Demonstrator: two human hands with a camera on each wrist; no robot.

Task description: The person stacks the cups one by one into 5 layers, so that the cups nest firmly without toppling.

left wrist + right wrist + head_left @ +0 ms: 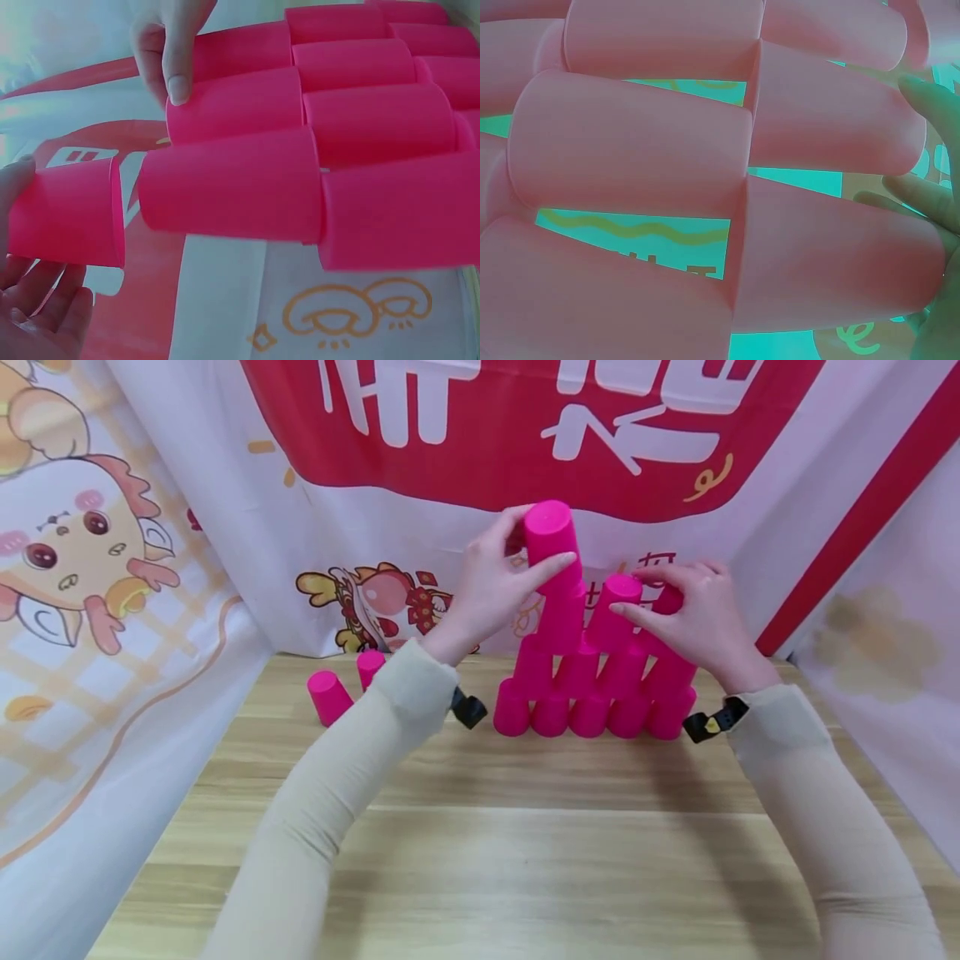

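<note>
Pink plastic cups stand upside down in a stepped pyramid, with several in the bottom row (551,717) and three in the third. My left hand (498,568) grips another upside-down cup (553,539) high at the left. In the left wrist view a narrow gap separates its rim from the left third-row cup (232,184). At the third row, my right hand (701,610) pinches the upper end of the middle cup (615,610), thumb in front and fingers behind. The right third-row cup (840,259) stands beside those fingers, partly hidden by the hand in the head view.
Two loose pink cups (328,697) stand upside down on the wooden table (495,860), left of the pyramid; my left sleeve partly covers one. A printed cloth (465,452) hangs close behind the pyramid, with more cloth at both sides.
</note>
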